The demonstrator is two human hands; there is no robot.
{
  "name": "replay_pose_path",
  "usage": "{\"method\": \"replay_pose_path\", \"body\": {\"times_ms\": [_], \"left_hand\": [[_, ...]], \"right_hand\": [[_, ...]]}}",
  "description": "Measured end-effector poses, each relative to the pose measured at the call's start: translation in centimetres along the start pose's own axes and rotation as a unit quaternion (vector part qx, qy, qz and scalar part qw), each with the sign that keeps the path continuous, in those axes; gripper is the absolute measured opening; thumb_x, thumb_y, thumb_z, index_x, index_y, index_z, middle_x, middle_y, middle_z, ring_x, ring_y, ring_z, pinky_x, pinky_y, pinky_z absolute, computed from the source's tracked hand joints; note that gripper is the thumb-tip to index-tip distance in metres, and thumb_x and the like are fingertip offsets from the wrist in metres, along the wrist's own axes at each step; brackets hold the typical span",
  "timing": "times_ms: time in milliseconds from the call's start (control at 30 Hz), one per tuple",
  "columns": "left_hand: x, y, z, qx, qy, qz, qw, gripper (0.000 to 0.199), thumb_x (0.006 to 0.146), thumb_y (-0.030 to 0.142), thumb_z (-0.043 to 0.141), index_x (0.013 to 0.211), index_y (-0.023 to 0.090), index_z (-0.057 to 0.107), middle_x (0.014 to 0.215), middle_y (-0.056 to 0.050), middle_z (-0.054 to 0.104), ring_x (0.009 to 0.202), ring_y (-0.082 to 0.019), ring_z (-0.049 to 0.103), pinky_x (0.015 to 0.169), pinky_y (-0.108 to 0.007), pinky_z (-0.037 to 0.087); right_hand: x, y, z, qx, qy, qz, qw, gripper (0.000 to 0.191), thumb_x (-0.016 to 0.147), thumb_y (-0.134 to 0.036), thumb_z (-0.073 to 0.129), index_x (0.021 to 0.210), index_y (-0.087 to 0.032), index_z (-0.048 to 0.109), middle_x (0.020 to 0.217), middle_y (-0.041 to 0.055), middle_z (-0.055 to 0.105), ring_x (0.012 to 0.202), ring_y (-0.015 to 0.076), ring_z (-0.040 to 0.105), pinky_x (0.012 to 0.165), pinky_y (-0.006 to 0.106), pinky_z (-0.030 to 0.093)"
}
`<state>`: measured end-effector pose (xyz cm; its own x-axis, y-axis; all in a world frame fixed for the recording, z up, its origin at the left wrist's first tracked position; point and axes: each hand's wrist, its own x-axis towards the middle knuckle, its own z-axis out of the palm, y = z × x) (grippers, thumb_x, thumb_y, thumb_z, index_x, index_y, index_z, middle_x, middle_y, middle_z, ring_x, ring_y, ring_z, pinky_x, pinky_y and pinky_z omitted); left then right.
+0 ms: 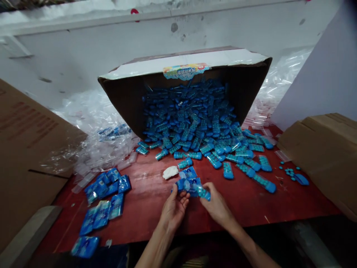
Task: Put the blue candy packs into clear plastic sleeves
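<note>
At the near middle of the table, my left hand (174, 210) pinches a blue printed packet (182, 184) between thumb and fingers. My right hand (217, 206) is closed on a small clear bottle (202, 192) with a blue cap, filled with blue-green beads. The bottle lies at the right end of the packet; whether it is partly inside cannot be made out. Just beyond the hands are another blue packet (188, 172), a white crumpled lump (170, 172) and a bottle of beads (185, 163).
A tipped cardboard box (256, 80) spills many bead bottles (192, 123) onto the red table (150, 208). Filled blue packets (102, 214) lie at left, near clear plastic sleeves (92, 119). Loose beads (290, 172) lie at right by a brown carton (320, 149). Another carton (28, 149) stands left.
</note>
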<state>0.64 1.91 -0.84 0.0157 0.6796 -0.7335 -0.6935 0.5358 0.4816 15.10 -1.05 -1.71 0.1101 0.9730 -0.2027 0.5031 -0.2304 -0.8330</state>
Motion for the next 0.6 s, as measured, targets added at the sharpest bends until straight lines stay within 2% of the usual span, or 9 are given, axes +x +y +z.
{"method": "replay_pose_path", "body": {"times_ms": [33,100,167,233,400,600], "left_hand": [[0.0,-0.1,0.0,0.003,0.000,-0.001,1.000,0.017,0.073,0.028,0.057,0.066,0.013,0.053,0.049,-0.002,0.059,0.046,-0.012,0.059,0.042,-0.018,0.046],[0.0,-0.4,0.0,0.013,0.000,0.004,1.000,0.018,0.073,0.028,0.056,0.066,0.013,0.053,0.048,-0.002,0.059,0.046,-0.012,0.059,0.042,-0.018,0.046],[-0.1,-0.7,0.1,0.024,-0.001,0.013,1.000,0.017,0.073,0.028,0.057,0.066,0.013,0.052,0.048,-0.002,0.058,0.046,-0.012,0.059,0.041,-0.019,0.046],[-0.3,-0.9,0.3,0.034,-0.005,0.019,0.999,0.018,0.073,0.028,0.057,0.066,0.013,0.052,0.048,-0.002,0.058,0.047,-0.013,0.060,0.042,-0.019,0.046],[-0.5,-1.0,0.6,0.045,-0.016,0.021,0.999,0.020,0.073,0.031,0.056,0.067,0.012,0.053,0.049,-0.003,0.059,0.048,-0.013,0.060,0.044,-0.020,0.047],[-0.5,-1.0,0.4,0.052,-0.026,0.034,0.998,0.021,0.071,0.031,0.058,0.065,0.012,0.054,0.048,-0.003,0.060,0.049,-0.014,0.060,0.045,-0.020,0.047]], "right_hand": [[0.3,0.0,-0.8,0.092,-0.021,0.025,0.995,0.019,0.072,-0.021,0.048,0.091,-0.020,0.044,0.070,-0.0007,0.053,0.062,0.0148,0.054,0.053,0.025,0.044],[0.7,-0.4,-1.9,0.251,-0.061,0.051,0.965,0.020,0.075,-0.028,0.045,0.094,-0.020,0.041,0.058,-0.0056,0.045,0.050,0.0111,0.048,0.041,0.020,0.039],[0.7,-0.9,-2.3,0.339,-0.084,0.042,0.936,0.024,0.077,-0.032,0.045,0.097,-0.020,0.040,0.054,-0.0079,0.042,0.043,0.0085,0.043,0.037,0.017,0.036],[0.6,-1.4,-2.1,0.357,-0.094,0.026,0.929,0.027,0.075,-0.032,0.049,0.096,-0.019,0.040,0.053,-0.0087,0.043,0.039,0.0062,0.040,0.036,0.016,0.036],[0.4,-1.4,-0.9,0.306,-0.086,0.015,0.948,0.028,0.074,-0.032,0.051,0.097,-0.018,0.042,0.051,-0.0092,0.046,0.036,0.0053,0.041,0.035,0.017,0.038],[0.3,-1.2,-1.0,0.285,-0.079,0.023,0.955,0.028,0.073,-0.031,0.050,0.097,-0.018,0.044,0.051,-0.0093,0.046,0.037,0.0055,0.042,0.035,0.016,0.039]]}}
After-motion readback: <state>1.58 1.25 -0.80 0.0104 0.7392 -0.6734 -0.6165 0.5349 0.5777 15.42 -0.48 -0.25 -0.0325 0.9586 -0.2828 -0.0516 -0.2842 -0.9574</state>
